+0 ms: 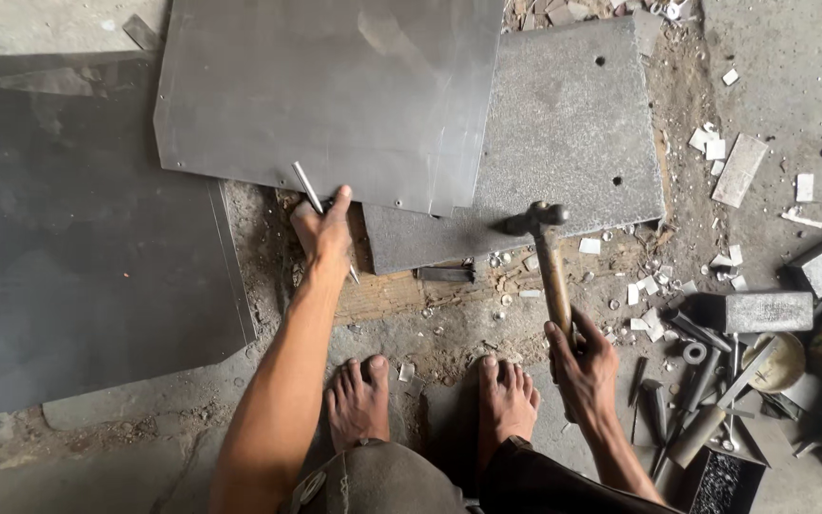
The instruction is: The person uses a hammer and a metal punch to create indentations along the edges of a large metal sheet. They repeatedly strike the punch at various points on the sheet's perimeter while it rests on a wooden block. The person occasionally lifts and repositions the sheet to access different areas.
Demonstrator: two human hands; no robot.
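The person squats barefoot on the workshop floor (pixel 97 457), both hands busy. The left hand (pixel 323 231) has its grip pressed together around a thin metal punch (pixel 308 187), pinching it between thumb and fingers so that the rod slants up and away from the fist while its tip points down just below the knuckles. The near edge of the bright metal sheet (pixel 335 95) lies right at that grip, touching the fingertips or very nearly so; a small hole shows along the same edge, a little to the right of the grip.

The right hand (pixel 582 366) is wrapped tight around the lower end of a wooden-handled hammer (pixel 549 257). The hammer head hangs well above that grip and over the near edge of a thick grey slab (pixel 573 124), which lies under the sheet's right side.

Around them: a dark sheet (pixel 78 238) lies to the left of the punch grip, a plank (pixel 387 295) sits just below it, and a litter of steel rods and blocks (pixel 715 381) lies just to the right of the hammer grip, with pale offcuts (pixel 739 171) beyond.

To my eye, a clean strike here wants the punch stood more upright on its mark, with the sheet backed by something solid beneath the tip. The fingers should stay low and clear of the struck end, and the hammer should come down square, since it hangs well to the right of the punch.
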